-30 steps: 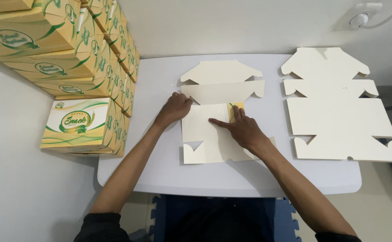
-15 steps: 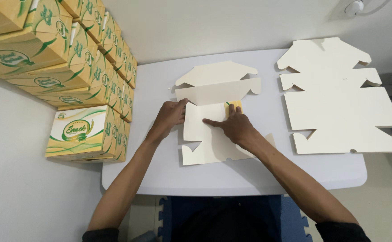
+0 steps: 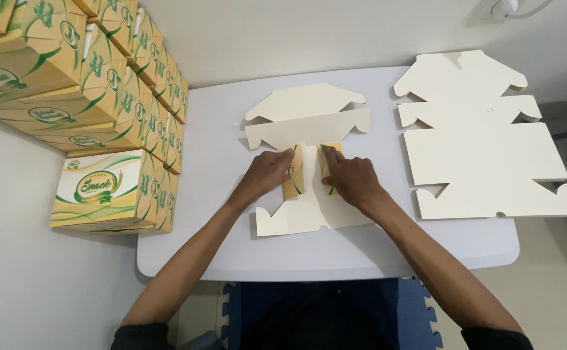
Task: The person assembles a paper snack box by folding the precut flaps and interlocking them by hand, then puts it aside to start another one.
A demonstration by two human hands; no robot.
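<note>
Both hands are pressed down on the flat cardboard box blank (image 3: 309, 194), which lies at the middle of the white table (image 3: 218, 246), cream side up. The left hand (image 3: 267, 174) is laid flat with fingers spread slightly, and the left side flap (image 3: 294, 180) is pinned inward beneath its fingertips, its yellow-green printed face shown. The right hand (image 3: 351, 178) is likewise flattened, open-palmed, on the right side flap (image 3: 327, 165), folded in just beside the other. Nothing is gripped; both flaps are simply held down. A stack of unfolded blanks (image 3: 484, 142) is seen well apart at the right, and finished printed boxes (image 3: 102, 188) are piled against the wall at the left
</note>
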